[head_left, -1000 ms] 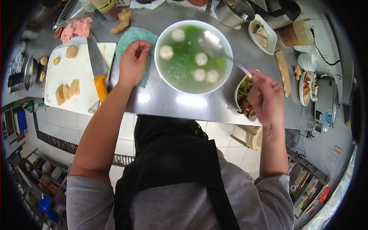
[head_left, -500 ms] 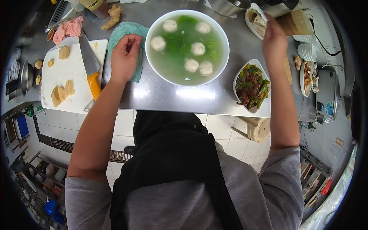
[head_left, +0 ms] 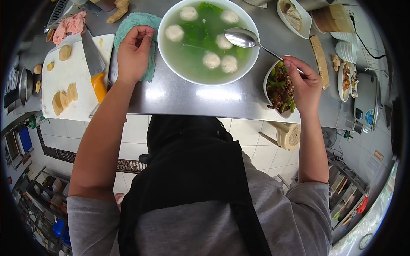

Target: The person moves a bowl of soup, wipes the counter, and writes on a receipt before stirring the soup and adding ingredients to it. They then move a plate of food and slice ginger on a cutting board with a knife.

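My right hand [head_left: 306,81] grips the handle of a metal spoon [head_left: 242,38]. The spoon's head is over the right part of a large white bowl [head_left: 161,55]. In the bowl is a pale green soup with leafy greens [head_left: 200,32] and several round meatballs [head_left: 211,60]. Beneath the spoon handle and partly behind my right hand is a white dish of green peppers and dark meat [head_left: 279,91]. My left hand [head_left: 134,53] is at the bowl's left, over a teal cloth [head_left: 149,70]; its fingers are curled, with nothing visible in them.
At left, a white cutting board [head_left: 51,91] carries ginger pieces [head_left: 65,53] and a cleaver [head_left: 91,53] with a yellow handle. A pink cloth [head_left: 70,26] lies behind it. On the right are a white dish with pale food [head_left: 294,19], a wooden strip [head_left: 319,62] and stacked white bowls [head_left: 345,51].
My right hand has come back from the white dish at the far right toward me, now with a spoon in it. The left hand stays curled by the cloth. The view has shifted slightly.
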Tool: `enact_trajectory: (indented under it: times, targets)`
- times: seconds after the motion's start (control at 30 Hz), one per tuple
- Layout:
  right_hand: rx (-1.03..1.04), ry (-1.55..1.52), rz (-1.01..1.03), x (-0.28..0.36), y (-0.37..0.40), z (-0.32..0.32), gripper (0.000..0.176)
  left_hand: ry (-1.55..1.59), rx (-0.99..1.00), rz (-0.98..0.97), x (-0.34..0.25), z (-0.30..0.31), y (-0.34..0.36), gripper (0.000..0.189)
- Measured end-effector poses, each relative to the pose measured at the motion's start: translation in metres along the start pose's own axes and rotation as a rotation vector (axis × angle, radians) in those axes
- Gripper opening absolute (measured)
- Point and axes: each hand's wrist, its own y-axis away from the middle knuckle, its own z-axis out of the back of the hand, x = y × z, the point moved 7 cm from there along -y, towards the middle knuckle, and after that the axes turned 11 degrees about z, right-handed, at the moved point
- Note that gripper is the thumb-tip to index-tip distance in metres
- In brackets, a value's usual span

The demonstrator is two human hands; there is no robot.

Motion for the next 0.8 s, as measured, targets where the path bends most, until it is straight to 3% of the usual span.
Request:
enact_trajectory:
  times: [0.43, 0.7, 0.8]
  targets:
    - [0.058, 0.024, -0.008, -0.002, -0.002, -0.012, 0.015, -0.004, -0.005, -0.013, -0.001, 0.000, 0.001, 0.011]
    - [0.036, -0.155, -0.323, -0.015, 0.007, -0.007, 0.017, 0.004, 0.005, -0.023, 0.002, 0.001, -0.001, 0.011]
    - [0.025, -0.200, -0.317, -0.010, 0.008, -0.006, 0.018, 0.004, 0.000, -0.027, 0.002, 0.000, 0.000, 0.011]
